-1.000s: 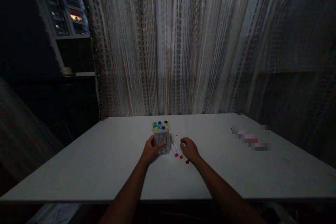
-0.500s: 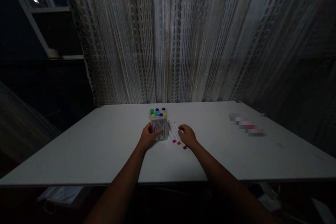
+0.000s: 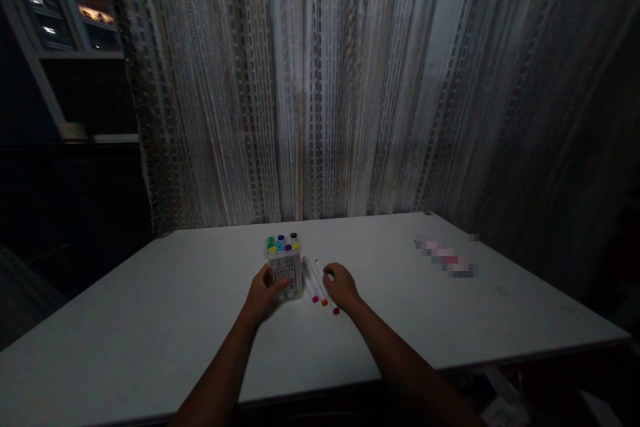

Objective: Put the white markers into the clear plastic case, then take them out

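Note:
A clear plastic case [image 3: 295,288] of markers stands upright on the white table, with green, blue, purple, yellow and black caps showing at its top. My left hand [image 3: 265,292] grips it from the left, thumb across the front label. To the right of the case, three loose white markers lie side by side: one with a pink cap [image 3: 315,299], one with an orange cap [image 3: 325,302] and one with a dark red cap [image 3: 336,311]. My right hand [image 3: 342,283] rests against the rightmost marker, fingers curled in. Whatever its fingertips may hold is hidden.
The white table [image 3: 165,320] spreads wide around both hands. A pixelated pinkish object [image 3: 445,255] lies on its right side. Behind the far edge hangs a striped string curtain [image 3: 300,80]. Some pale items [image 3: 505,400] sit below the table's edge at lower right.
The whole view has shifted, so the table, case and hands appear lower and further left. Both hands keep about the same places relative to the case and loose markers.

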The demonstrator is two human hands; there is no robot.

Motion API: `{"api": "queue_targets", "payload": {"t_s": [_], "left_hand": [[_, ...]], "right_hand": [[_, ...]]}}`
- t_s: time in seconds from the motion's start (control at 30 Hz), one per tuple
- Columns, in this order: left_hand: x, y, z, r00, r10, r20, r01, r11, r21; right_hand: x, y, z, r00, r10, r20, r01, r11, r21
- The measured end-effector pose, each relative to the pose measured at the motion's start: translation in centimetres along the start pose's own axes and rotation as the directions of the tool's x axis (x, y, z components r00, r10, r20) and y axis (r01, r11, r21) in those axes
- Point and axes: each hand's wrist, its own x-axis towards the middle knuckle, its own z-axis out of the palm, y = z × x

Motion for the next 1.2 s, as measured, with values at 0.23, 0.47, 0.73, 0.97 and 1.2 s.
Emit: {"api": "queue_targets", "payload": {"t_s": [0.23,0.47,0.73,0.97,1.2], "left_hand": [[0.12,-0.17,0.04,1.0,-0.022,0.002,0.022,1.0,-0.018],[0.18,-0.27,0.03,0.999,-0.035,0.001,0.035,0.998,-0.043],[0.01,0.44,0.47,0.999,-0.042,-0.023,0.042,0.999,0.002],[0.2,-0.27,0.17,0.999,-0.033,-0.014,0.032,0.999,-0.037],[0.23,-0.23,0.05,1.0,-0.023,0.012,0.023,0.999,-0.029]], "right_hand": [[-0.14,-0.16,-0.17,1.0,-0.005,-0.015,0.005,1.0,0.005],[-0.21,-0.07,-0.23,1.0,-0.002,-0.024,0.002,1.0,0.012],[-0.25,-0.03,-0.22,0.999,0.011,-0.041,-0.011,1.0,0.022],[-0.29,-0.01,-0.3,0.999,0.002,-0.034,-0.002,1.0,0.013],[-0.18,-0.19,-0.39,1.0,-0.002,-0.028,0.002,1.0,-0.003]]}}
